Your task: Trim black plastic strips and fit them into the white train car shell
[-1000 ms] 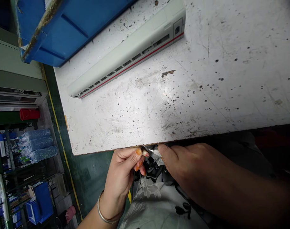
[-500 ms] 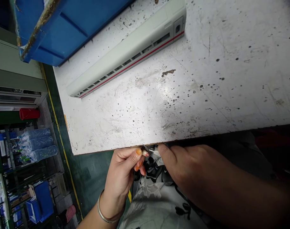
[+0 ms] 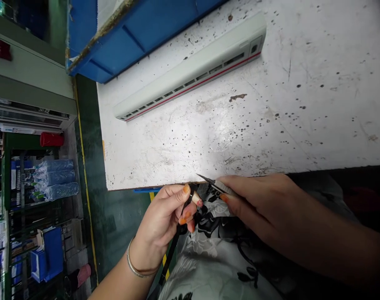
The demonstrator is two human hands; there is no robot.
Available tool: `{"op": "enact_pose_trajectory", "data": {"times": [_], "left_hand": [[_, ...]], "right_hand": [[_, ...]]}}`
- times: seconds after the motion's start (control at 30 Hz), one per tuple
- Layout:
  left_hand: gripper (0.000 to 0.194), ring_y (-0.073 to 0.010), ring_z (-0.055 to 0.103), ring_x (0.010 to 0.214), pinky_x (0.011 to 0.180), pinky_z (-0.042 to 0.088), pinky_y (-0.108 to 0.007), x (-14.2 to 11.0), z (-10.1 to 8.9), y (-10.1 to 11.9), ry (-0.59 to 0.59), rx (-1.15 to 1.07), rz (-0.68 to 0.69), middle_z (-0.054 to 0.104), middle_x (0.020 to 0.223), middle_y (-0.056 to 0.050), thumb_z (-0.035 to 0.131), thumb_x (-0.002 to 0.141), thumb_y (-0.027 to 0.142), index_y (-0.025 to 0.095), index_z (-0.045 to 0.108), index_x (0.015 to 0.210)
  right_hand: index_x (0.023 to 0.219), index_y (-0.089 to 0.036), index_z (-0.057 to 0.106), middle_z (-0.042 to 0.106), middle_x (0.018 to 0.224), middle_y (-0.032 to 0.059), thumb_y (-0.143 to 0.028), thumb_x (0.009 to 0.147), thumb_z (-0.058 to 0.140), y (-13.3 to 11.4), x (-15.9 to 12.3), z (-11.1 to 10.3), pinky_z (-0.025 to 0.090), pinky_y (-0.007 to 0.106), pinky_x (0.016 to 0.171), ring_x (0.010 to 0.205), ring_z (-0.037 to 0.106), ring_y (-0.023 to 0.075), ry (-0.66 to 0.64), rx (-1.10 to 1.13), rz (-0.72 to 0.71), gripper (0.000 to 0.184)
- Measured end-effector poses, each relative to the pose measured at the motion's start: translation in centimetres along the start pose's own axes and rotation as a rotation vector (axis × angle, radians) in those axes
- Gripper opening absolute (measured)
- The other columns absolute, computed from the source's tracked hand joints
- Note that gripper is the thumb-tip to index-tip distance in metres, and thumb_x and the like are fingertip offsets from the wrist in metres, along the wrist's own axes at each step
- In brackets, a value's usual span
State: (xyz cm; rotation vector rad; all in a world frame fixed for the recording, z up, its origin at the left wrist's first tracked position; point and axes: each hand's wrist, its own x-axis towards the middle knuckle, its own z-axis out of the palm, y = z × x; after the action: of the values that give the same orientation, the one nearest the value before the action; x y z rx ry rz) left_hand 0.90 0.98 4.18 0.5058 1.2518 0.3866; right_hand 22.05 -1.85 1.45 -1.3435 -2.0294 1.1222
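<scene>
My left hand (image 3: pixel 165 212) is just below the table's front edge, thumb and fingers pinched together on a narrow black strip (image 3: pixel 187 202). The strip seems to run down past the palm; much of it is hidden by the fingers. One fingertip wears a pale wrap (image 3: pixel 196 198) with a reddish end. Beside it, my right hand (image 3: pixel 258 200) grips a slim pointed metal tool (image 3: pixel 210 180), its dark tip aimed left over the table edge. Whether it is tweezers or a blade I cannot tell. The tip stands apart from the left hand's fingers.
On the scratched white table (image 3: pixel 165 154) lies a long pale train-car-shaped shell (image 3: pixel 190 73) with a red stripe. A blue crate (image 3: pixel 121 46) stands behind it. Left across the floor are a red bucket (image 3: pixel 51 139), wrapped bottles (image 3: pixel 60 178) and blue bins (image 3: pixel 52 254).
My right hand has drawn the pointed tool away from the left fingers, and its tip now shows. The left hand still pinches. The camera view has shifted, moving the table contents rightward.
</scene>
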Motion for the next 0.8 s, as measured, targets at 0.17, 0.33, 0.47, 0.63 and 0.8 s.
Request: {"op": "enact_pose_trajectory", "data": {"times": [0.17, 0.33, 0.47, 0.63, 0.8], "left_hand": [[0.036, -0.0050, 0.043, 0.035, 0.041, 0.049, -0.018, -0.4, 0.2, -0.6, -0.094, -0.021, -0.039, 0.044, 0.043, 0.004, 0.068, 0.086, 0.040, 0.011, 0.069, 0.064], [0.042, -0.0061, 0.043, 0.036, 0.039, 0.044, -0.017, -0.7, 0.3, -1.2, -0.196, -0.024, -0.058, 0.046, 0.043, 0.003, 0.070, 0.084, 0.045, 0.013, 0.062, 0.058], [0.045, -0.0066, 0.042, 0.038, 0.043, 0.044, -0.019, -0.9, 0.1, -1.4, -0.232, -0.014, -0.048, 0.047, 0.044, 0.002, 0.067, 0.087, 0.047, 0.014, 0.059, 0.057], [0.030, -0.0107, 0.056, 0.057, 0.058, 0.047, -0.021, -1.2, 0.0, -1.4, -0.159, 0.223, 0.138, 0.058, 0.060, 0.000, 0.064, 0.090, 0.039, 0.014, 0.067, 0.075], [0.027, -0.0089, 0.052, 0.056, 0.055, 0.039, -0.019, -1.0, -0.1, -1.0, -0.068, 0.581, 0.272, 0.056, 0.059, 0.002, 0.056, 0.095, 0.028, 0.015, 0.063, 0.072]], "right_hand": [[0.084, -0.021, 0.060, 0.067, 0.073, -0.0061, -0.018, 0.091, 0.057, -0.7, 1.0, -0.4, 0.044, 0.020, 0.059, 0.065, 0.062, 0.0104, 0.001, 0.460, 0.099, 0.008], [0.086, -0.020, 0.066, 0.061, 0.063, -0.0078, -0.013, 0.088, 0.058, -1.4, 1.0, 0.6, 0.040, 0.020, 0.052, 0.054, 0.055, 0.0086, -0.056, 0.647, 0.137, 0.011], [0.088, -0.020, 0.067, 0.061, 0.062, -0.0065, -0.020, 0.091, 0.057, -1.6, 1.0, 1.2, 0.039, 0.021, 0.050, 0.052, 0.054, 0.0092, -0.061, 0.608, 0.166, 0.011], [0.090, -0.019, 0.066, 0.065, 0.068, -0.0033, -0.027, 0.094, 0.054, -1.5, 1.3, 1.6, 0.041, 0.024, 0.055, 0.061, 0.061, 0.0126, 0.031, 0.414, 0.155, 0.014], [0.085, -0.020, 0.062, 0.065, 0.068, -0.0030, -0.025, 0.097, 0.052, -1.4, 1.4, 2.2, 0.041, 0.024, 0.055, 0.060, 0.061, 0.0127, 0.037, 0.324, 0.117, 0.016]]}}
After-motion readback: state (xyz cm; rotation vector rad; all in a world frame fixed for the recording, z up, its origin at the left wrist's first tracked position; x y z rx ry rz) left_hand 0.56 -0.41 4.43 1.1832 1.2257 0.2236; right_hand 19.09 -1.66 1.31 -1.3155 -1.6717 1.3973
